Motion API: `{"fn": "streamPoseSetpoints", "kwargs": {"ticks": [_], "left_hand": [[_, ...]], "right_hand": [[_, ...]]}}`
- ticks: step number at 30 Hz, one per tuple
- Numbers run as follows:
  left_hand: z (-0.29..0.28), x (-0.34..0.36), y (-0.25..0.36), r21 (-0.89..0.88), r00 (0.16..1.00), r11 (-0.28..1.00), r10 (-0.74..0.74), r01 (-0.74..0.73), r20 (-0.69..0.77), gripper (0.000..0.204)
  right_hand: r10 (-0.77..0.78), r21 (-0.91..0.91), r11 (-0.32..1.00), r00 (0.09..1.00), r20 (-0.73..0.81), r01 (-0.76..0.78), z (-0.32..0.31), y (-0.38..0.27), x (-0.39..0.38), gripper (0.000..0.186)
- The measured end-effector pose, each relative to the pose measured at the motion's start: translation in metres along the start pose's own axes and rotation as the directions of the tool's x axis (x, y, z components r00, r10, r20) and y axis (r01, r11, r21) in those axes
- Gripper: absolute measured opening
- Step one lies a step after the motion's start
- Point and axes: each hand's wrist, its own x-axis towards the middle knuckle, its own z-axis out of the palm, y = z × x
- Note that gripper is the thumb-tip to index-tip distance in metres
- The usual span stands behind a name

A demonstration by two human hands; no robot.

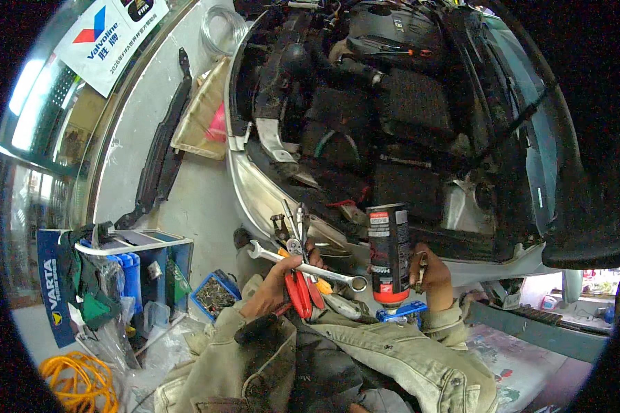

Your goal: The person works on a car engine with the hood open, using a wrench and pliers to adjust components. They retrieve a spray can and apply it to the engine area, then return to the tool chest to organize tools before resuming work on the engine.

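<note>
My left hand (282, 286) is closed around a bundle of tools. Lying across it is a silver combination wrench (327, 273); a ratchet (294, 246) and red-handled pliers (300, 294) are in the same bundle, with other metal tools sticking up. At the car's front edge, my right hand (430, 277) has its fingers curled beside a black and red can (389, 253) and appears to grip it. A small metallic piece (420, 267) shows at those fingers; its kind is unclear. Below the can is a blue object (401, 312), partly hidden.
Ahead lies an open engine bay (393, 117), with an orange-tipped tool (420, 52) on the engine cover. At left are a blue tray of small hardware (215, 294), a cart (134, 242) with bags, and a coiled orange hose (79, 382). A long black trim piece (164, 148) leans behind.
</note>
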Motion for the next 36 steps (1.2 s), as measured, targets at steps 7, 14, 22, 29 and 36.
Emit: {"fn": "streamPoseSetpoints", "kwargs": {"ticks": [7,14,22,29,36], "left_hand": [[-0.09,-0.021,0.118,-0.156,0.938,0.959,0.266,-0.236,0.22,0.045],[-0.175,-0.097,0.288,-0.147,0.887,0.892,0.446,-0.428,0.122,0.042],[-0.235,-0.123,0.413,-0.122,0.815,0.814,0.577,-0.568,0.056,0.044],[-0.253,-0.102,0.469,-0.227,0.84,0.841,0.526,-0.491,0.13,0.041],[-0.246,-0.064,0.556,-0.16,0.829,0.852,0.523,-0.499,0.196,0.042]], "right_hand": [[-0.266,0.056,0.964,0.922,0.281,0.261,0.12,0.025,0.126,0.089],[-0.086,-0.083,0.992,0.984,0.154,0.1,0.275,0.026,0.26,0.052],[0.085,0.357,0.925,0.987,0.133,-0.128,0.369,0.021,0.335,0.039],[0.047,0.283,0.957,0.996,0.081,-0.068,0.396,0.0,0.411,0.024],[0.044,0.295,0.953,0.993,0.11,-0.075,0.399,-0.024,0.529,0.021]]}}
